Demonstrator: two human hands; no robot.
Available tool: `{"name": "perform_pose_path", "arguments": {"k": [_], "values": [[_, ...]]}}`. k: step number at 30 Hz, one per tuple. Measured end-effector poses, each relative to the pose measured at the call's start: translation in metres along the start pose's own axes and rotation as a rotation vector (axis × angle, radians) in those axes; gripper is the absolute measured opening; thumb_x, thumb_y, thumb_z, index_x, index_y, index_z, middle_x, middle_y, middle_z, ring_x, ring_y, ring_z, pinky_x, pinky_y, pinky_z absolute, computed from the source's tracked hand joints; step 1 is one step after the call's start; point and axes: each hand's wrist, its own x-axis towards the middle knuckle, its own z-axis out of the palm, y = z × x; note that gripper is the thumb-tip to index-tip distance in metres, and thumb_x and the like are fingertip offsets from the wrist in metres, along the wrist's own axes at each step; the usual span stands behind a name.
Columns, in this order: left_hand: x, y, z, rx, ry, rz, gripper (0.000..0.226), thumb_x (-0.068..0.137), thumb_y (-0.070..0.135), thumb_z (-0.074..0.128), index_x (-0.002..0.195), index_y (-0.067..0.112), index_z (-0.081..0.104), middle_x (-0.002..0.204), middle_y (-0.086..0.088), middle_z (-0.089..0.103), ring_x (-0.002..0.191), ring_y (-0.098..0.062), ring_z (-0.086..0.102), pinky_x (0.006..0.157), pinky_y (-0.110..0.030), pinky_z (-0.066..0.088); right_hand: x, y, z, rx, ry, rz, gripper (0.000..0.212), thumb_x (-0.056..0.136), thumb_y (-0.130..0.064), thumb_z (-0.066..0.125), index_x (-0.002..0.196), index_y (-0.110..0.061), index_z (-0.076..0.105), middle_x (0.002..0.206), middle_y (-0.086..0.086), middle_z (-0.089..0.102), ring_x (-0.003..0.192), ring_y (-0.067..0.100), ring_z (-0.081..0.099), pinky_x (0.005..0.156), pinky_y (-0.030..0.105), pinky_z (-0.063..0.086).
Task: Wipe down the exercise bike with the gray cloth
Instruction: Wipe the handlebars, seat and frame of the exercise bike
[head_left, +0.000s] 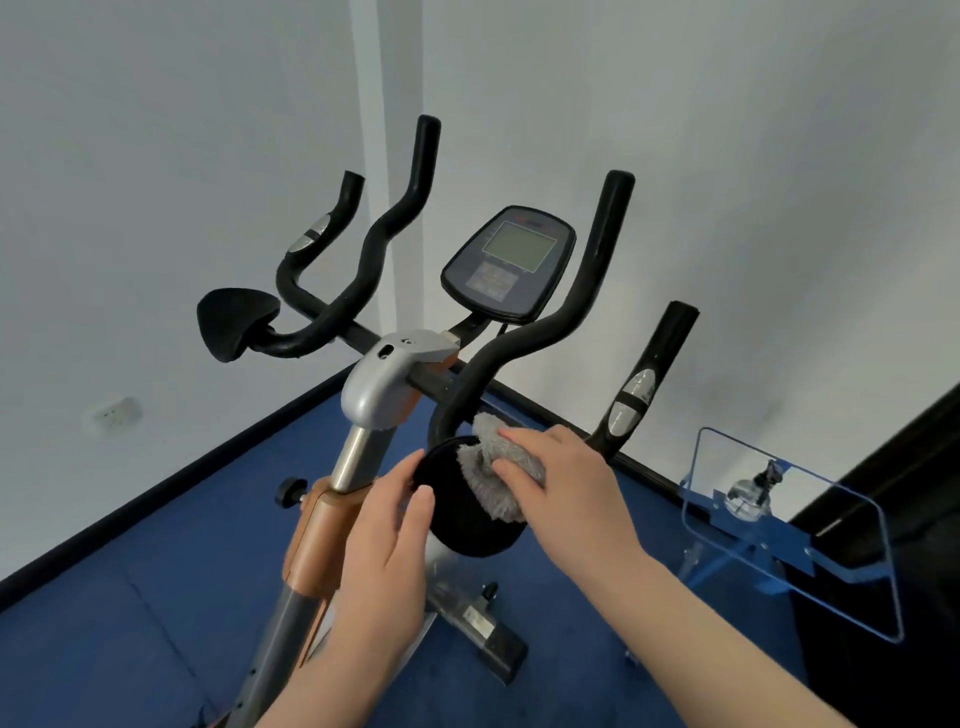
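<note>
The exercise bike stands in the middle, with black curved handlebars, a grey steel post and a dark console with a screen. A round black elbow pad sits low on the right handlebar. My right hand presses the fluffy gray cloth onto the top of that pad. My left hand grips the pad's left edge, thumb on its face. A second black pad is at the far left.
White walls meet in a corner behind the bike, with a socket low on the left wall. Blue carpet covers the floor. A clear acrylic stand with a bottle is at the right, beside a dark panel. The bike's foot lies below.
</note>
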Motion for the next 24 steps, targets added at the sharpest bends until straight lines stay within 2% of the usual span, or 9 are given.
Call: {"name": "perform_pose_path", "arguments": {"k": [3,5,8,12,14,16,18,21,24], "values": [[0.006,-0.002,0.011,-0.012,-0.075,-0.044,0.034,0.09,0.039,0.046,0.124,0.042,0.048,0.119,0.031,0.054,0.116,0.012,0.046,0.101,-0.021,0.039,-0.013,0.012,-0.018,0.02,-0.05,0.079,0.02,0.086,-0.048,0.055,0.097,-0.037,0.068,0.083,-0.016,0.068,0.08,-0.001,0.06,0.076,0.028,0.051],[0.011,-0.005,0.023,0.086,-0.092,-0.001,0.039,0.091,0.036,0.045,0.13,0.037,0.043,0.13,0.023,0.047,0.125,0.005,0.038,0.107,-0.031,0.034,-0.014,0.02,-0.032,0.056,-0.045,0.111,0.018,0.084,-0.05,0.057,0.096,-0.042,0.068,0.085,-0.024,0.068,0.083,-0.006,0.06,0.076,0.025,0.051],[0.016,-0.008,0.044,0.255,-0.035,0.047,0.049,0.09,0.024,0.053,0.136,0.03,0.04,0.137,0.016,0.038,0.127,0.004,0.025,0.108,-0.031,0.025,0.001,0.029,-0.044,0.123,0.098,0.027,0.025,0.087,-0.043,0.058,0.111,-0.04,0.065,0.1,-0.023,0.064,0.093,-0.005,0.055,0.081,0.019,0.044],[0.017,-0.015,0.054,0.413,0.071,0.108,0.045,0.089,0.021,0.055,0.132,0.027,0.046,0.134,0.011,0.039,0.119,0.002,0.022,0.103,-0.032,0.026,0.019,0.044,-0.042,-0.396,0.012,-0.183,0.031,0.088,-0.041,0.059,0.117,-0.031,0.064,0.109,-0.008,0.062,0.107,0.015,0.051,0.095,0.03,0.031],[0.017,-0.017,0.055,0.445,0.077,0.103,0.044,0.089,0.027,0.05,0.133,0.031,0.043,0.134,0.015,0.036,0.119,0.002,0.023,0.1,-0.032,0.028,0.019,0.052,-0.038,-0.489,-0.058,-0.233,0.032,0.086,-0.04,0.063,0.114,-0.025,0.067,0.106,-0.006,0.067,0.105,0.018,0.057,0.105,0.036,0.032],[0.017,-0.019,0.056,0.499,0.077,0.102,0.047,0.089,0.033,0.042,0.136,0.033,0.04,0.136,0.015,0.033,0.122,-0.005,0.026,0.099,-0.032,0.027,0.023,0.052,-0.033,-0.541,-0.067,-0.299,0.028,0.083,-0.039,0.067,0.104,-0.021,0.07,0.09,-0.004,0.071,0.091,0.018,0.064,0.099,0.04,0.043],[0.016,-0.02,0.057,0.553,0.075,0.101,0.049,0.089,0.034,0.036,0.138,0.032,0.037,0.138,0.012,0.032,0.125,-0.013,0.029,0.103,-0.031,0.024,0.037,0.046,-0.025,-0.565,-0.121,-0.326,0.026,0.088,-0.041,0.057,0.099,-0.02,0.067,0.079,-0.003,0.069,0.079,0.02,0.064,0.082,0.034,0.046],[0.015,-0.022,0.059,0.598,0.069,0.092,0.049,0.09,0.033,0.033,0.14,0.032,0.034,0.141,0.01,0.029,0.129,-0.018,0.028,0.107,-0.033,0.023,0.068,0.034,-0.007,-0.406,-0.253,-0.186,0.034,0.095,-0.047,0.038,0.103,-0.022,0.061,0.085,0.001,0.069,0.081,0.024,0.062,0.07,0.034,0.042],[0.016,-0.021,0.059,0.613,0.07,0.093,0.048,0.091,0.034,0.032,0.14,0.033,0.033,0.142,0.01,0.029,0.13,-0.017,0.027,0.109,-0.035,0.023,0.092,0.018,0.01,-0.343,-0.313,-0.146,0.036,0.096,-0.046,0.038,0.097,-0.019,0.061,0.092,0.004,0.069,0.088,0.026,0.061,0.071,0.035,0.042]]}}
